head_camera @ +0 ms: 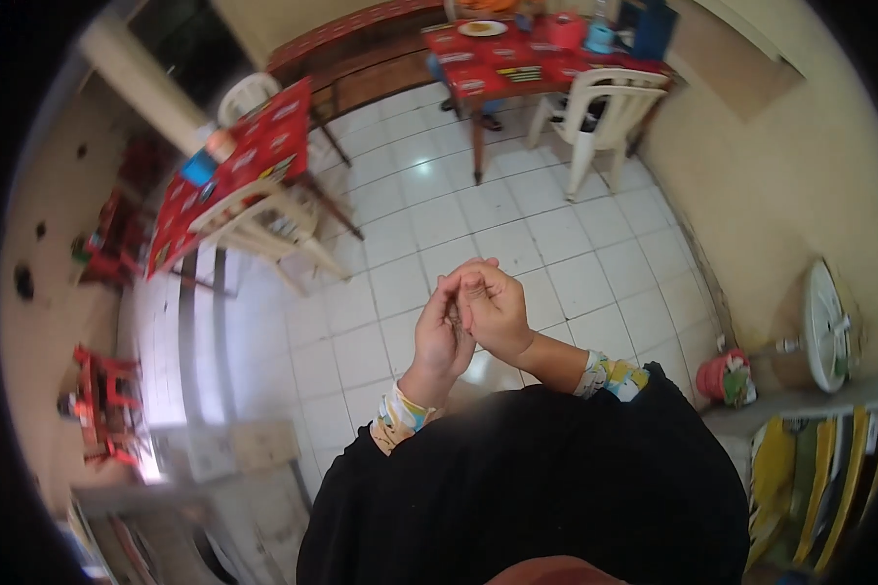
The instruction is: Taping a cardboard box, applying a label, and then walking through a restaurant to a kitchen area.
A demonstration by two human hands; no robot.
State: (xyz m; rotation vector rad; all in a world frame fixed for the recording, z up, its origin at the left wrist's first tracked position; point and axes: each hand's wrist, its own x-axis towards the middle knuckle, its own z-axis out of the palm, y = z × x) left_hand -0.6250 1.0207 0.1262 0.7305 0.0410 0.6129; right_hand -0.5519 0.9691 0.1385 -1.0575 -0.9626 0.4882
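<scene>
My left hand (439,336) and my right hand (499,311) are pressed together in front of my body, over the white tiled floor (388,329). The fingers of my right hand curl over those of my left, and the palms face each other. No object shows between them, though the inside of the clasp is mostly hidden. Patterned cuffs end at both wrists, below a black garment (527,482).
Red-covered tables (263,139) with white plastic chairs (585,121) stand ahead and to the left; a person (486,9) sits behind the far one. At right are a wall washbasin (825,329), a red bin (721,376) and a grey ledge (790,401).
</scene>
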